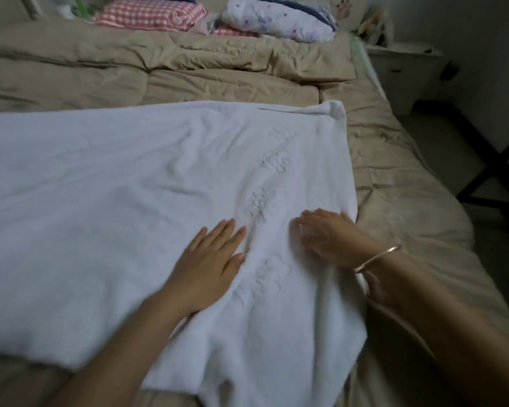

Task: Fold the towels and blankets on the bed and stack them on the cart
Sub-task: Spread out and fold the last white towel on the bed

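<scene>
Beneath the white towel (115,186) I see the beige comforter (188,69), which reaches past the towel's far and right edges. The towel lies spread out and wrinkled on top of it. Beyond the towel's far edge sit a floral pillow (279,22) and a red checked pillow (150,13). Near the towel's right edge the left hand (209,265) presses flat, fingers straight and together. The blurred right hand (326,236) lies flat beside it, a bracelet (376,257) on its wrist.
</scene>
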Motion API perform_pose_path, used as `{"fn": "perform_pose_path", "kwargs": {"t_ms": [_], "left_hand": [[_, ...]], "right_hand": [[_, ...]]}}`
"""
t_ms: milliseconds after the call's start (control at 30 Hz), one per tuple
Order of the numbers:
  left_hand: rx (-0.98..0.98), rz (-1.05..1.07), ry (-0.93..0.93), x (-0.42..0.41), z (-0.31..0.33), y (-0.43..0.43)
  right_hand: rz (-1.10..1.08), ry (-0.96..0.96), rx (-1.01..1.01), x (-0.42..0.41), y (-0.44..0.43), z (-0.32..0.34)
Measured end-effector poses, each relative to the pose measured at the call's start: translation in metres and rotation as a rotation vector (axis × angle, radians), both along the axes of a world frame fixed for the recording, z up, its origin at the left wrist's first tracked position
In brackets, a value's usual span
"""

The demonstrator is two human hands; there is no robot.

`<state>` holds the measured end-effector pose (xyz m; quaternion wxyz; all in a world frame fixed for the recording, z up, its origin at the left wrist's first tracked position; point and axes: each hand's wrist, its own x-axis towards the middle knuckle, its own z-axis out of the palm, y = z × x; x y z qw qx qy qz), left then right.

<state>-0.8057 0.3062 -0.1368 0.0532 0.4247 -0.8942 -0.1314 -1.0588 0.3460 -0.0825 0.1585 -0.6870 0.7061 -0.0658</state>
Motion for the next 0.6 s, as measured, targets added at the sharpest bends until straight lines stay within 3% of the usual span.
{"fn": "perform_pose_path", "kwargs": {"t_ms": [67, 167, 233, 300, 433, 533, 600], "left_hand": [[0.053, -0.02, 0.101, 0.02, 0.003, 0.021], [0.14, 0.026, 0.419, 0.051, 0.012, 0.052], [0.066, 0.059, 0.626, 0.069, 0.017, 0.075], [-0.079, 0.061, 0.724, 0.082, 0.023, 0.096], [-0.237, -0.049, 0.613, 0.11, 0.023, 0.121], [-0.339, -0.092, 0.424, 0.133, 0.014, 0.119], [-0.407, -0.025, 0.335, 0.14, 0.012, 0.115]], "right_hand": [[-0.115, -0.256, -0.116, 0.003, 0.032, 0.009], [-0.307, -0.327, -0.294, 0.005, 0.08, 0.004], [-0.45, -0.393, -0.356, 0.014, 0.109, -0.001], [-0.583, -0.514, -0.286, 0.023, 0.129, -0.002], [-0.754, -0.86, -0.062, 0.044, 0.15, 0.002], [-0.774, -0.983, -0.079, 0.054, 0.157, 0.011], [-0.699, -1.03, -0.213, 0.057, 0.16, 0.018]]}}
